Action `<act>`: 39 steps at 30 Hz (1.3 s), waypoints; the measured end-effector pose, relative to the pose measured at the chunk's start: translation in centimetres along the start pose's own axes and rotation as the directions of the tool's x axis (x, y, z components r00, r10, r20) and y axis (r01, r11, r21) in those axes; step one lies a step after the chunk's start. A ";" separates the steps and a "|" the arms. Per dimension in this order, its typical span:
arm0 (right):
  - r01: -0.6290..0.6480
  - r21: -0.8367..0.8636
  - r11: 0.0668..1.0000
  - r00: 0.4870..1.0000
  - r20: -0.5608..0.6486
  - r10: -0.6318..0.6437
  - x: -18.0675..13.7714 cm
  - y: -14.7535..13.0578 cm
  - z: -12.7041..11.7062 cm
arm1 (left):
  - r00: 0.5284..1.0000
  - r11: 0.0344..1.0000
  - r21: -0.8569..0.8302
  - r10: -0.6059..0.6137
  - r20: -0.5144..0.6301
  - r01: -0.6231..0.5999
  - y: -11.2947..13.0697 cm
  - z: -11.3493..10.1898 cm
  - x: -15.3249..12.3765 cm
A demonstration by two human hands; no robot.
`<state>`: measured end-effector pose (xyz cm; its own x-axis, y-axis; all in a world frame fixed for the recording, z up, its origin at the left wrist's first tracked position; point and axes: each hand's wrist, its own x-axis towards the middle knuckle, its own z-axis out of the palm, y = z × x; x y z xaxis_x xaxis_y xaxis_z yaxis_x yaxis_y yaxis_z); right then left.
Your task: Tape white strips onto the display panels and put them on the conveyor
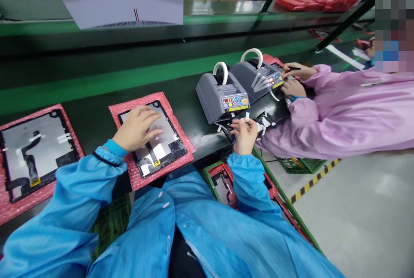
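Observation:
My left hand [139, 127] lies over a flat tablet screen panel [166, 137], its fingers stretched out and apart. Dark edges, a flex cable with a yellow end and white tape pieces show on the panel, which rests on a pink bubble-wrap sheet [137, 178]. In front of a grey tape dispenser [210, 99], my right hand [245, 136] pinches a small piece of white tape [247, 115] between its fingertips. Black cables and scraps of white tape [265, 121] lie beside that hand.
Another panel [48, 140] on pink bubble wrap lies at left. A second tape dispenser [255, 77] stands near a co-worker's hands [296, 79]. Beside my lap, a green crate [213, 170] holds wrapped panels. Red packets [317, 1] lie on the back shelf.

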<state>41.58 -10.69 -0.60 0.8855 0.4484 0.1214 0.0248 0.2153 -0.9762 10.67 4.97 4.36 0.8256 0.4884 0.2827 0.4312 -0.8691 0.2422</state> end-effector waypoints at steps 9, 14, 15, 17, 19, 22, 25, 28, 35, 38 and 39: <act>0.079 -0.060 0.995 0.997 -0.020 -0.080 1.3 0.5 1.3 | 0.997 0.994 -0.081 0.074 0.022 -0.072 2.4 1.3 1.5; 0.213 -0.128 0.969 0.967 0.171 -0.190 -0.5 -0.8 1.2 | 0.998 0.973 -0.224 0.050 -0.038 -0.057 4.4 1.4 2.7; 0.229 -0.133 0.964 0.947 0.258 -0.189 -1.2 -1.3 1.4 | 0.998 0.963 -0.266 0.042 -0.047 -0.054 5.0 1.5 3.0; 0.246 -0.129 0.961 0.877 0.453 -0.163 -2.7 -2.2 2.3 | 0.998 0.941 -0.335 0.020 -0.054 -0.036 6.1 1.5 3.7; 0.261 -0.117 0.958 0.767 0.628 -0.132 -4.0 -3.0 3.6 | 0.999 0.925 -0.380 -0.012 -0.048 -0.007 6.8 1.6 4.2; 0.268 -0.109 0.957 0.608 0.790 -0.080 -4.9 -3.7 5.7 | 0.998 0.907 -0.417 -0.056 -0.005 0.048 6.9 1.4 4.2; 0.205 -0.143 0.968 0.552 0.834 0.006 -4.7 -3.6 7.4 | 0.988 0.886 -0.440 -0.153 0.028 0.150 6.3 1.2 3.3; 0.095 -0.180 0.979 0.586 0.805 0.091 -4.0 -2.9 8.5 | 0.941 0.830 -0.464 -0.338 0.022 0.309 5.6 1.3 2.3; -0.074 -0.181 0.981 0.511 0.837 0.193 -4.2 -1.8 10.3 | 0.866 0.719 -0.531 -0.498 0.058 0.449 4.9 2.1 1.5; -0.083 -0.203 0.976 0.507 0.834 0.217 -4.4 -1.4 11.1 | 0.851 0.706 -0.516 -0.517 0.093 0.485 4.9 2.4 1.5; -0.079 -0.211 0.974 0.510 0.831 0.221 -4.3 -1.2 11.3 | 0.844 0.706 -0.498 -0.526 0.106 0.503 4.9 2.6 1.6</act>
<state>32.48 -3.12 2.12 0.0713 0.9974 -0.0050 0.0517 -0.0088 -0.9986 14.99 1.31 3.61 0.5083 0.8611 0.0125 0.5386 -0.3293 0.7755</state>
